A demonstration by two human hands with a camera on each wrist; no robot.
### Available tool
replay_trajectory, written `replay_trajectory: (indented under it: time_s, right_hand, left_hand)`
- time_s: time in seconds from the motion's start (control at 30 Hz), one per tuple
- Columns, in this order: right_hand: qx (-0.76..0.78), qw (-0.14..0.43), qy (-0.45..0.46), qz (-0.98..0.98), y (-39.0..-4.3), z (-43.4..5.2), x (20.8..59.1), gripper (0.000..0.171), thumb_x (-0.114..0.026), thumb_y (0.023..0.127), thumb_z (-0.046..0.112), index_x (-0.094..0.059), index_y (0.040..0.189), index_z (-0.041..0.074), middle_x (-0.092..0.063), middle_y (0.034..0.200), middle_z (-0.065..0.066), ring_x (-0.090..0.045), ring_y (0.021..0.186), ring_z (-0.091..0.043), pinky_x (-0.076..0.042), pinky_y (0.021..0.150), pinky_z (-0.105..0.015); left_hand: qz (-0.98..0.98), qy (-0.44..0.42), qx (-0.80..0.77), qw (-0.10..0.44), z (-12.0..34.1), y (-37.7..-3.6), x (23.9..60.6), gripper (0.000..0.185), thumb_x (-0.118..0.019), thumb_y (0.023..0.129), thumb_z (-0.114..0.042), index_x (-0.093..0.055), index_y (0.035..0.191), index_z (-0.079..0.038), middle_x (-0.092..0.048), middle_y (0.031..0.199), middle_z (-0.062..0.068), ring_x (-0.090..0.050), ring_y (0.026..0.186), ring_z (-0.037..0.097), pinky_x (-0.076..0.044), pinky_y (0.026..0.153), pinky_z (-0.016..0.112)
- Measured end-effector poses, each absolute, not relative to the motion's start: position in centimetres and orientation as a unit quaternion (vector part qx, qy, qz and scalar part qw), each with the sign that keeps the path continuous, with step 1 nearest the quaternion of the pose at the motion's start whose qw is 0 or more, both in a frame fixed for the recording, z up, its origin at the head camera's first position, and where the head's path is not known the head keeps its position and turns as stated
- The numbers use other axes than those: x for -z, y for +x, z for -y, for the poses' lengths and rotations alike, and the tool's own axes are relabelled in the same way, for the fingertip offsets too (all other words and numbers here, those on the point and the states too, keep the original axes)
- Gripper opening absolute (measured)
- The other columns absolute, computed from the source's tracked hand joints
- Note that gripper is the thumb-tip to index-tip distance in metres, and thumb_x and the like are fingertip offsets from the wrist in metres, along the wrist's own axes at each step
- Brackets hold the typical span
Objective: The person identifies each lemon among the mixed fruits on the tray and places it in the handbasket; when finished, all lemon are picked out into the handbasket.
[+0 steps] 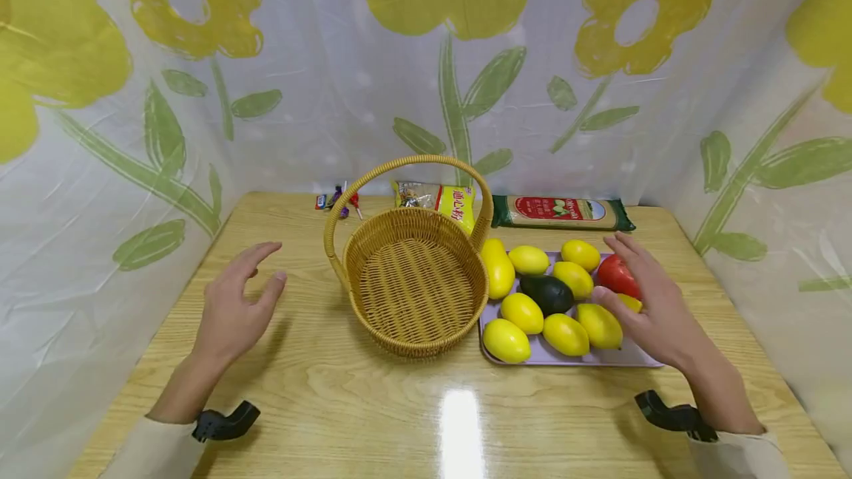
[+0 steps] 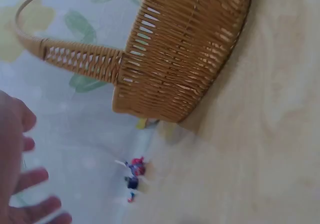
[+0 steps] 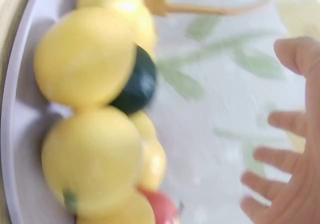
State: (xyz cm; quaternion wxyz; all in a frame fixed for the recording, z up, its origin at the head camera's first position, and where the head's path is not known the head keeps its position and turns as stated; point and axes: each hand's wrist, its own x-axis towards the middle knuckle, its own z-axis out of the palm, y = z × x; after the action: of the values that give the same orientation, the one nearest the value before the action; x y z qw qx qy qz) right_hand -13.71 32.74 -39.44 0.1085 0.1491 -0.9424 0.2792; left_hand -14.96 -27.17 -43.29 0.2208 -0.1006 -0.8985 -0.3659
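Observation:
An empty wicker basket [image 1: 416, 283] with an arched handle stands mid-table; its side [image 2: 185, 53] fills the left wrist view. To its right a lilac tray [image 1: 572, 358] holds several yellow lemons [image 1: 566, 333], a dark avocado [image 1: 549, 293] and a red tomato [image 1: 615, 276]. My right hand [image 1: 642, 298] hovers open over the tray's right side, fingers spread above the tomato and lemons, holding nothing. In the right wrist view the lemons [image 3: 92, 159] and avocado [image 3: 137, 83] lie close by my open right hand [image 3: 295, 149]. My left hand [image 1: 236, 305] floats open left of the basket, holding nothing.
At the table's back edge lie small wrapped candies [image 1: 339, 200], a yellow snack bag [image 1: 439, 202] and a green noodle packet [image 1: 562, 213]. A flower-printed plastic curtain encloses the table on three sides. Bare wood shows in front of the basket.

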Motion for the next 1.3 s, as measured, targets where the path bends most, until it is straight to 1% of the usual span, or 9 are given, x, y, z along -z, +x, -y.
replay_trajectory:
  time_s: [0.07, 0.13, 0.23, 0.4, 0.63, 0.8, 0.93, 1.07, 1.3]
  right_hand:
    - [-0.309, 0.122, 0.130, 0.934, -12.5, -34.2, 39.3, 0.073, -0.076, 0.103, 0.027, -0.043, 0.169, 0.028, -0.044, 0.173, -0.014, -0.043, 0.156, -0.040, -0.038, 0.128, -0.069]
    - [-0.345, 0.136, 0.122, 0.921, -11.5, -35.5, 39.5, 0.063, -0.076, 0.103, 0.016, -0.054, 0.162, 0.023, -0.057, 0.162, -0.009, -0.053, 0.148, -0.022, -0.045, 0.128, -0.038]
    - [-0.389, 0.148, 0.120, 0.902, -10.3, -37.0, 40.5, 0.048, -0.076, 0.102, 0.004, -0.067, 0.149, 0.011, -0.069, 0.146, 0.003, -0.060, 0.131, 0.002, -0.041, 0.108, 0.000]
    - [-0.454, 0.164, 0.111, 0.869, -9.9, -38.0, 43.1, 0.039, -0.074, 0.098, -0.010, -0.070, 0.137, -0.006, -0.075, 0.131, 0.014, -0.069, 0.120, 0.002, -0.052, 0.104, -0.006]
    - [-0.574, 0.217, 0.092, 0.784, -10.7, -39.0, 45.6, 0.037, -0.069, 0.093, -0.023, -0.065, 0.129, -0.023, -0.079, 0.124, 0.004, -0.075, 0.114, -0.006, -0.057, 0.104, -0.013]
    - [-0.536, 0.221, 0.084, 0.810, -10.9, -39.3, 46.7, 0.041, -0.071, 0.090, -0.024, -0.068, 0.131, -0.019, -0.078, 0.128, 0.004, -0.071, 0.121, -0.004, -0.056, 0.105, -0.012]
    - [-0.475, 0.207, 0.072, 0.852, -11.0, -39.1, 47.3, 0.044, -0.077, 0.090, -0.018, -0.072, 0.133, -0.009, -0.074, 0.130, 0.009, -0.068, 0.120, -0.002, -0.056, 0.099, -0.009]
    - [-0.407, 0.198, 0.058, 0.890, -11.0, -38.9, 47.8, 0.046, -0.085, 0.089, -0.008, -0.075, 0.133, 0.001, -0.073, 0.130, 0.003, -0.064, 0.109, 0.005, -0.055, 0.091, -0.003]
    - [-0.363, 0.199, 0.064, 0.908, -11.5, -38.5, 48.6, 0.055, -0.091, 0.085, -0.003, -0.072, 0.137, 0.002, -0.072, 0.134, -0.016, -0.056, 0.109, 0.023, -0.048, 0.092, 0.003]
  left_hand:
    - [0.855, -0.105, 0.442, 0.249, 27.8, -14.0, 43.7, 0.040, -0.070, 0.106, -0.005, -0.070, 0.146, -0.007, -0.069, 0.147, 0.016, -0.065, 0.136, 0.022, -0.059, 0.108, 0.028]
    - [0.791, -0.129, 0.536, 0.263, 28.2, -13.1, 44.2, 0.037, -0.068, 0.101, 0.009, -0.072, 0.137, 0.005, -0.074, 0.138, 0.017, -0.069, 0.129, 0.014, -0.058, 0.103, 0.015]
    - [0.688, -0.184, 0.650, 0.267, 28.0, -11.9, 44.9, 0.033, -0.063, 0.093, 0.026, -0.066, 0.126, 0.024, -0.076, 0.130, 0.023, -0.073, 0.124, 0.019, -0.062, 0.102, 0.021]
    - [0.591, -0.247, 0.719, 0.270, 25.1, -11.3, 46.2, 0.032, -0.055, 0.090, 0.034, -0.059, 0.121, 0.034, -0.076, 0.126, 0.028, -0.076, 0.120, 0.029, -0.066, 0.099, 0.032]
    - [0.552, -0.235, 0.741, 0.301, 18.4, -11.3, 48.0, 0.024, -0.053, 0.091, 0.031, -0.060, 0.114, 0.034, -0.073, 0.121, 0.025, -0.072, 0.115, 0.029, -0.068, 0.089, 0.031]
    - [0.612, -0.184, 0.697, 0.324, 14.6, -11.2, 49.5, 0.026, -0.061, 0.090, 0.024, -0.064, 0.116, 0.026, -0.060, 0.128, 0.021, -0.062, 0.116, 0.024, -0.061, 0.092, 0.021]
    - [0.667, -0.174, 0.636, 0.348, 13.0, -11.3, 50.6, 0.042, -0.069, 0.087, 0.013, -0.063, 0.128, 0.016, -0.045, 0.140, 0.027, -0.051, 0.122, 0.024, -0.052, 0.096, 0.026]
    - [0.711, -0.171, 0.580, 0.359, 12.4, -11.3, 51.1, 0.053, -0.073, 0.083, 0.000, -0.062, 0.135, 0.008, -0.040, 0.146, 0.031, -0.045, 0.131, 0.027, -0.044, 0.101, 0.031]
    - [0.727, -0.119, 0.612, 0.287, 11.9, -10.5, 51.0, 0.049, -0.075, 0.091, 0.000, -0.060, 0.138, 0.004, -0.034, 0.158, 0.024, -0.045, 0.140, 0.032, -0.044, 0.114, 0.023]
